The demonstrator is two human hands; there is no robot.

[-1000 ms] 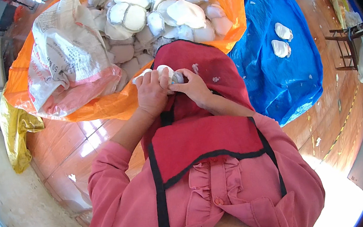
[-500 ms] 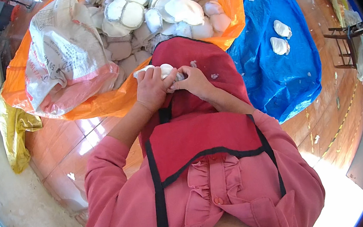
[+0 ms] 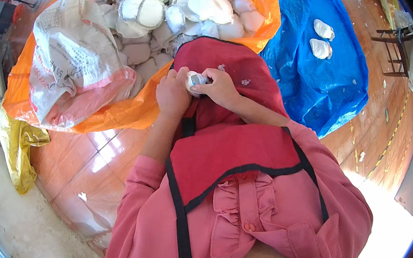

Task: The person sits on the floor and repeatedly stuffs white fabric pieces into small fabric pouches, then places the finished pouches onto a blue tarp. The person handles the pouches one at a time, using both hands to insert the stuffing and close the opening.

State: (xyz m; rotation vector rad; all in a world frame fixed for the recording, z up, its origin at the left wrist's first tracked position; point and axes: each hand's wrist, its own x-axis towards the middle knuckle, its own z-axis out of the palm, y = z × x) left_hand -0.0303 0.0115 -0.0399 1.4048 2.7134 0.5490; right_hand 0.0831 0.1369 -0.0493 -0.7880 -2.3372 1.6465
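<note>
Above my red apron (image 3: 248, 107), my two hands meet around a small bunched white fabric pad (image 3: 192, 82) with a grey patch on it. My left hand (image 3: 173, 92) is closed on the pad's left side, its fingers curled over. From the right, my right hand (image 3: 221, 90) pinches the pad between thumb and fingers. Just beyond lies a heap of white rounded pads (image 3: 150, 13) in an open orange sack (image 3: 265, 12). Two bunched white pads (image 3: 321, 48) rest apart from it on a blue plastic sheet or sack (image 3: 325, 91) at the right.
A printed white woven sack (image 3: 72, 58) lies over the orange sack's left side. Farther left, a yellow bag (image 3: 19, 155) sits against the wall. At the far right stands a dark wooden stool (image 3: 393, 50). White scraps dot the tiled floor (image 3: 79, 181).
My left hand has turned and drawn in, and its forearm has swung rightward. The pad, which stretched out past my left fingers, is now bunched between both hands.
</note>
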